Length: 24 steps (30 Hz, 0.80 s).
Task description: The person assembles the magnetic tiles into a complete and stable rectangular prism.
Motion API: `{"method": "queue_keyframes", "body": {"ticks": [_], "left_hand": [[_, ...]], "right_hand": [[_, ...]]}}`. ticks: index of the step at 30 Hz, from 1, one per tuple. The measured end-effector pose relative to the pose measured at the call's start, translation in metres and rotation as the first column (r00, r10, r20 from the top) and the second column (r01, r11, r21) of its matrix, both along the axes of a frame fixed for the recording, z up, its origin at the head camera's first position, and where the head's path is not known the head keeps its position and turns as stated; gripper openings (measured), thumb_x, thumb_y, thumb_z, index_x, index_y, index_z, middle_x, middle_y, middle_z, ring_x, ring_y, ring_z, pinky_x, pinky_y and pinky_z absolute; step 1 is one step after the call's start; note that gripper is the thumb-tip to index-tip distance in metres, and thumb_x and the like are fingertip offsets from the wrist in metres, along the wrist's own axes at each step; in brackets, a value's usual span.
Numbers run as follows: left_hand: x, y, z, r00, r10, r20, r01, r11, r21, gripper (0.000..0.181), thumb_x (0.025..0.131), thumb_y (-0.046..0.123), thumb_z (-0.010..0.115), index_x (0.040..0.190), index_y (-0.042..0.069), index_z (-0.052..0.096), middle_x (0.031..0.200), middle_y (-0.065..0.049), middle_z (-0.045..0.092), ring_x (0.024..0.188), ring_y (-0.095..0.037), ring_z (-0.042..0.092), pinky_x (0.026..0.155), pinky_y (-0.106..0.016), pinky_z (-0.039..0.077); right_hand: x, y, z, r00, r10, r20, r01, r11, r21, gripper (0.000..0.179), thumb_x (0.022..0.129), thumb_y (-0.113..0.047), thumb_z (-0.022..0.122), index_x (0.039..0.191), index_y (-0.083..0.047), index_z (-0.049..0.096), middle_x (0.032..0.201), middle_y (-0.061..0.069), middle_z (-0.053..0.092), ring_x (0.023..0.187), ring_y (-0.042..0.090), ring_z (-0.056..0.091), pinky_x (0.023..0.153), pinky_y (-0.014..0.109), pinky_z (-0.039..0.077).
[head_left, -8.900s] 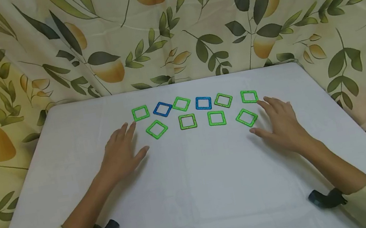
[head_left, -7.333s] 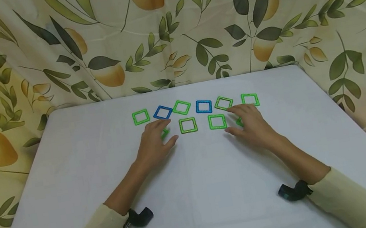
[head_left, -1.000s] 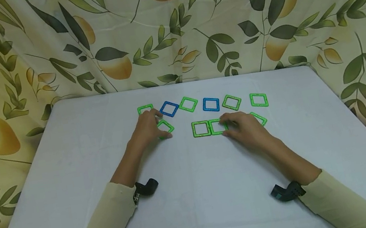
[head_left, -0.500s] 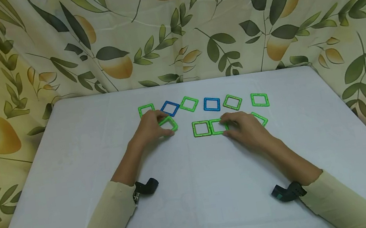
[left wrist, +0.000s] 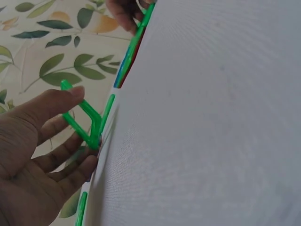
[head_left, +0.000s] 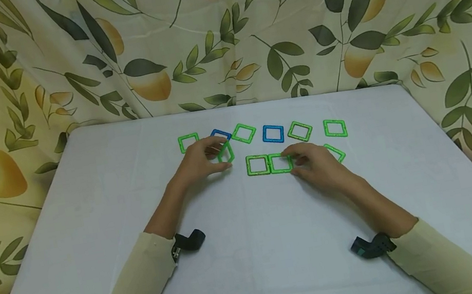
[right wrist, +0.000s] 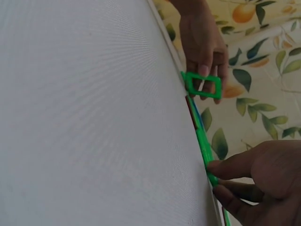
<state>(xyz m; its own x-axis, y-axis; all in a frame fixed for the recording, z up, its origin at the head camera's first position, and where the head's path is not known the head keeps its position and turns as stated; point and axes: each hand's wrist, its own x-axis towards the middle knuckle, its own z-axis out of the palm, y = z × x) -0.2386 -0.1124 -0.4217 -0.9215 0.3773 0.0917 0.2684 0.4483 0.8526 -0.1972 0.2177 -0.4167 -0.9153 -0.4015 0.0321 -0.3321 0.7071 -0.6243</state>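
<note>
My left hand pinches a green square magnetic tile, an open frame held upright on its edge, thumb on one side and fingers behind. My right hand grips the right edge of another green square tile that lies flat. Its left edge meets a darker-rimmed green tile, so the two form a short strip on the table. In the right wrist view, thumb and fingers of my right hand close on the strip's edge.
Along the far side of the white table lies a row of square tiles: a blue tile, a partly covered blue tile and several green ones. A green tile lies partly behind my right hand. A patterned cloth hangs behind the table.
My left hand has picked up the green tile that lay under it, turned it upright and moved it right. My right hand stays on the joined pair, which has slid slightly left.
</note>
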Motion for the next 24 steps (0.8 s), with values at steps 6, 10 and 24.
{"method": "queue_keyframes", "body": {"ticks": [6,10,24], "left_hand": [[-0.002,0.000,-0.005,0.999,-0.047,-0.026,0.048,0.997,0.062,0.060,0.084,0.007,0.090,0.138,0.002,0.065,0.123,-0.017,0.070,0.116,-0.030,0.065,0.101,-0.037,0.052],[-0.001,0.001,-0.006,0.998,-0.057,-0.036,0.060,0.994,0.094,0.062,0.085,0.006,0.089,0.140,0.001,0.063,0.124,-0.017,0.068,0.118,-0.031,0.065,0.102,-0.036,0.052],[-0.001,0.005,-0.008,0.992,-0.119,-0.045,0.126,0.966,0.225,0.064,0.085,0.003,0.088,0.142,-0.002,0.059,0.126,-0.015,0.067,0.121,-0.029,0.065,0.106,-0.041,0.049]], "right_hand": [[0.000,-0.001,-0.003,1.000,-0.026,0.013,0.027,0.998,-0.051,0.047,0.093,0.002,0.077,0.138,-0.004,0.064,0.127,0.016,0.067,0.113,0.034,0.068,0.098,0.050,0.054],[-0.001,0.000,-0.006,1.000,-0.024,-0.007,0.023,0.995,-0.096,0.045,0.092,0.004,0.078,0.135,-0.001,0.066,0.122,0.018,0.067,0.110,0.036,0.069,0.096,0.050,0.054],[-0.002,0.000,-0.012,1.000,-0.026,-0.013,0.023,0.990,-0.142,0.041,0.091,0.000,0.081,0.130,-0.004,0.068,0.119,0.013,0.067,0.107,0.029,0.068,0.094,0.043,0.055]]}}
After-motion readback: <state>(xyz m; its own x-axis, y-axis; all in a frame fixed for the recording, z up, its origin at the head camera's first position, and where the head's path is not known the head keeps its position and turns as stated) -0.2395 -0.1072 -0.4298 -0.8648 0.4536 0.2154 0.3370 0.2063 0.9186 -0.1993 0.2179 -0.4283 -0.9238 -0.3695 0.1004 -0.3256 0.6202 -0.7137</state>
